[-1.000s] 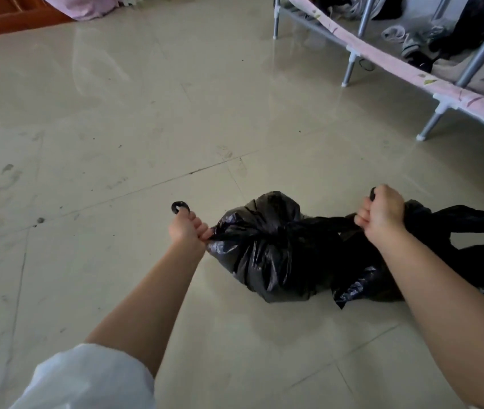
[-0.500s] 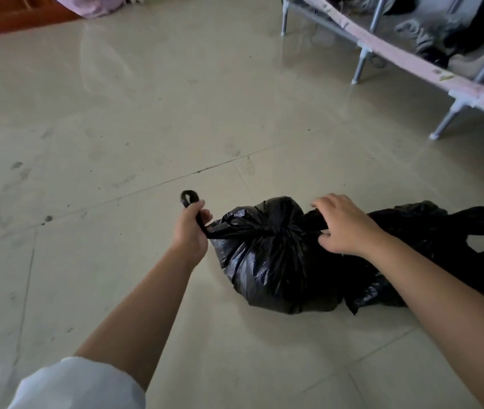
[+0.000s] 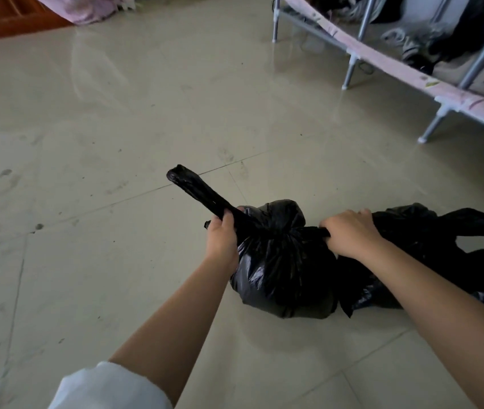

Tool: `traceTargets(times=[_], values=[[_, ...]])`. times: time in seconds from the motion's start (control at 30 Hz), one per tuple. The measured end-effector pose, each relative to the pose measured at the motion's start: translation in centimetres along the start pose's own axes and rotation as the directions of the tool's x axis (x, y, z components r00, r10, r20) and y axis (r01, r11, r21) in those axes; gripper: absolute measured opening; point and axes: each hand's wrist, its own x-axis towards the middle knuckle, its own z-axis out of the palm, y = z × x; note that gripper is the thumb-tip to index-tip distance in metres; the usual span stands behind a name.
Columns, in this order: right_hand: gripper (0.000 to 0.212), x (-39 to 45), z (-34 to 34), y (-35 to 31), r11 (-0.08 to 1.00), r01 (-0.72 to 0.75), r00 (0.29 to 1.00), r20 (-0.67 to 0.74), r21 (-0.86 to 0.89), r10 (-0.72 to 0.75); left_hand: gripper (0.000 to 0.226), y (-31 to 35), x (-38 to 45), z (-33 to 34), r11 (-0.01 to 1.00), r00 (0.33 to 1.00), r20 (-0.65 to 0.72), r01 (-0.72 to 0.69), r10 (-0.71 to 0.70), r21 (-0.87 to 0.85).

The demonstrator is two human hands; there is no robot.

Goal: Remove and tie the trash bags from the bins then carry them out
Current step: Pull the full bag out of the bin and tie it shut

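Trash bag (image 3: 282, 261) on the floor (image 3: 116, 113), its tying underway.
Left hand (image 3: 221, 240) clenched one twisted ear (image 3: 196, 190) of the bag; right hand (image 3: 350, 234) gripped the other at the gathered neck. No bin showed, so removal looked done; a second black bag (image 3: 441, 255) lay beside it. Finishing the knot and carrying out remained.

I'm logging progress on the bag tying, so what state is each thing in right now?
Front trash bag: on the floor, neck gathered, full and rounded.
Left twisted end: pulled up and out to the left, taut.
Left hand: grips the left end.
Right hand: grips the bag's other end at the neck.
Second black bag: lying slack on the floor behind the right arm.
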Motion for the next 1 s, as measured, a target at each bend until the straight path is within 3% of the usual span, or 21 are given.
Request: traceTargets(times=[0.1, 0.17, 0.23, 0.27, 0.3, 0.4, 0.47, 0.53, 0.6, 0.7, 0.77, 0.9, 0.97, 1.0], values=[[0.016, 0.0, 0.0, 0.6, 0.964, 0.075, 0.992, 0.083, 0.255, -0.099, 0.034, 1.3, -0.4, 1.0, 0.982, 0.987, 0.11, -0.103, 0.121, -0.159], [0.021, 0.0, -0.1, 1.1, 0.916, 0.06, 0.982, 0.141, 0.397, -0.125, 0.032, 2.2, -0.5, 1.3, 0.98, 0.975, 0.142, -0.149, 0.168, -0.135], [0.021, 0.0, -0.1, 1.6, 0.86, -0.005, 0.981, 0.169, 0.511, -0.095, 0.026, 2.8, -0.2, 1.3, 0.978, 0.959, 0.211, -0.202, 0.187, 0.05], [0.021, 0.0, 0.1, 1.9, 0.794, -0.057, 0.984, 0.169, 0.605, -0.058, 0.018, 2.9, -0.1, 1.0, 0.943, 0.948, 0.256, -0.248, 0.19, 0.222], [0.021, 0.2, 0.2, 2.2, 0.673, -0.109, 0.986, 0.165, 0.732, -0.02, 0.004, 3.1, -0.2, 0.8, 0.876, 0.929, 0.333, -0.292, 0.163, 0.384], [0.023, 0.3, -0.1, 2.5, 0.203, -0.173, 0.985, 0.163, 0.964, 0.061, 0.065, 2.5, 0.2, -0.1, 0.49, 0.853, 0.52, -0.475, 0.051, 0.731], [0.023, 0.5, -0.7, 2.2, 0.019, -0.154, 0.986, 0.153, 0.988, 0.06, 0.087, 2.0, 0.1, -0.3, 0.351, 0.826, 0.564, -0.522, -0.019, 0.777], [0.02, 0.7, -1.3, 1.9, -0.076, -0.116, 0.991, 0.12, 0.99, 0.054, 0.099, 1.3, -0.1, -0.1, 0.267, 0.836, 0.541, -0.504, -0.089, 0.822], [0.021, 0.8, -1.7, 1.8, -0.109, -0.075, 0.996, 0.079, 0.991, 0.033, 0.095, 0.7, -0.4, 0.2, 0.124, 0.87, 0.48, -0.467, -0.116, 0.876], [0.024, 1.0, -1.6, 1.6, -0.176, -0.036, 0.999, 0.033, 0.984, -0.02, 0.075, 0.0, -1.3, 1.0, -0.087, 0.92, 0.391, -0.388, 0.023, 0.918], [0.026, 1.1, -1.4, 1.6, -0.204, -0.042, 0.998, 0.033, 0.978, -0.048, 0.068, -0.2, -1.6, 1.5, -0.172, 0.928, 0.36, -0.341, 0.098, 0.924], [0.025, 1.2, -1.1, 2.2, -0.321, -0.061, 0.997, 0.045, 0.945, -0.056, 0.049, -0.1, -1.4, 2.0, -0.188, 0.935, 0.327, -0.3, 0.136, 0.935], [0.027, 1.0, -0.9, 2.6, -0.397, -0.053, 0.998, 0.032, 0.916, -0.06, 0.042, 0.0, -1.3, 1.9, -0.117, 0.942, 0.302, -0.287, 0.143, 0.951], [0.027, 1.0, -0.7, 2.7, -0.413, -0.042, 0.999, 0.028, 0.91, -0.04, 0.04, 0.2, -1.2, 1.8, -0.029, 0.951, 0.269, -0.268, 0.152, 0.963]])
